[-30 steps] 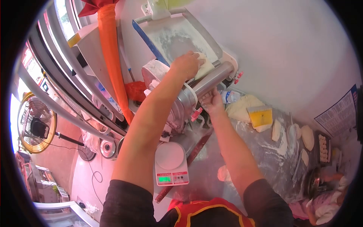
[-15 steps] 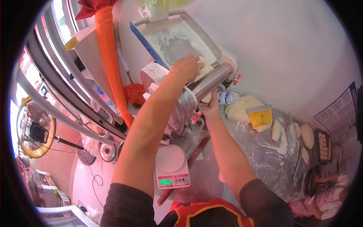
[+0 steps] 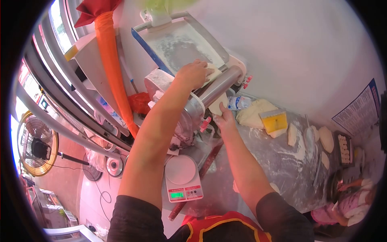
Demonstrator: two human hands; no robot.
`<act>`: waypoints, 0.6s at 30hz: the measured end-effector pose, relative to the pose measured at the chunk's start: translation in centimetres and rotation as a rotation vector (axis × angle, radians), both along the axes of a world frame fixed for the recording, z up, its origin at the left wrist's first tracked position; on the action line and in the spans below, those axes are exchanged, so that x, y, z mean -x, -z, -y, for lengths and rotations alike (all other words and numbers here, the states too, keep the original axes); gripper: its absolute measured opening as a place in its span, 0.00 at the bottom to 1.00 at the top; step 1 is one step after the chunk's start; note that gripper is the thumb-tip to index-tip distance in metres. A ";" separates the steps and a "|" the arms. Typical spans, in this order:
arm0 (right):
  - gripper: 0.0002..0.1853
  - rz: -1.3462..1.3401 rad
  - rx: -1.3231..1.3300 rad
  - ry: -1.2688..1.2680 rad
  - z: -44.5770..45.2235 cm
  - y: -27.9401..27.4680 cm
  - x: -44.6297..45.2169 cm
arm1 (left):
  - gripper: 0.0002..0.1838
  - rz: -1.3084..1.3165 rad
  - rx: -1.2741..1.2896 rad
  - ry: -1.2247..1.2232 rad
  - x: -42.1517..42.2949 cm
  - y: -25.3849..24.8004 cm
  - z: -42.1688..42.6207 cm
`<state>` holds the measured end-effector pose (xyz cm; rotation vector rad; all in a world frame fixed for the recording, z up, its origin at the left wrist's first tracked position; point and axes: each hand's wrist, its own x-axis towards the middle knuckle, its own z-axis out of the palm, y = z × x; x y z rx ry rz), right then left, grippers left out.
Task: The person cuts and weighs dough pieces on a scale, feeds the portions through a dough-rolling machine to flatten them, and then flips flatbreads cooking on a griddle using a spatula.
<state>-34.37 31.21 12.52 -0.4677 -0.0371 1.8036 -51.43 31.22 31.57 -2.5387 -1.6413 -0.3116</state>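
A dough sheeter with a metal roller stands in front of me, its flour-dusted tray sloping up behind the roller. My left hand lies palm down over the tray's lower end, fingers stretched onto pale dough just behind the roller. Below the roller hangs a flat dough sheet, coming out on my side. My right hand pinches its lower edge; the fingers behind it are partly hidden.
A digital scale sits close in front of me. To the right are a dough mass, a yellow scraper, several dough pieces and a filled tray. A co-worker is at far right; a fan stands left.
More of the dough sheet now shows below the roller, and my right hand has moved down with it. Less dough lies behind the roller under my left hand. The view has shifted slightly.
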 end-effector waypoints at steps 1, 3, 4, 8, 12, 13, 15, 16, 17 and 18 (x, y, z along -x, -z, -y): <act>0.19 0.012 0.013 0.007 0.2 0.2 -0.2 | 0.20 0.001 0.005 -0.001 -0.1 -0.1 0.1; 0.19 0.038 0.015 0.014 0.7 0.1 -0.4 | 0.19 0.003 0.014 -0.003 -0.2 -0.3 0.3; 0.20 0.052 0.007 0.013 1.1 -0.2 -0.5 | 0.19 0.012 0.021 -0.002 -0.2 -0.4 0.3; 0.20 0.075 -0.010 0.020 2.0 0.2 -1.2 | 0.17 0.037 0.018 0.004 -0.1 -0.1 0.0; 0.20 0.048 -0.062 0.001 2.5 1.3 -2.1 | 0.16 -0.016 -0.200 0.079 0.4 0.2 0.0; 0.20 0.033 -0.070 0.006 2.7 1.4 -2.1 | 0.16 -0.020 -0.166 0.062 0.4 0.2 0.0; 0.20 0.030 -0.064 0.019 3.1 1.5 -2.5 | 0.16 -0.025 -0.099 0.030 0.1 0.2 0.0; 0.20 0.042 -0.051 0.027 3.2 1.6 -2.7 | 0.16 -0.035 -0.085 0.031 0.0 0.1 0.0; 0.20 0.053 -0.037 0.035 3.4 1.7 -2.9 | 0.16 -0.046 -0.070 0.032 0.0 -0.1 -0.1; 0.20 0.043 -0.040 0.034 3.6 1.8 -3.2 | 0.15 -0.057 -0.055 0.032 0.0 -0.2 0.0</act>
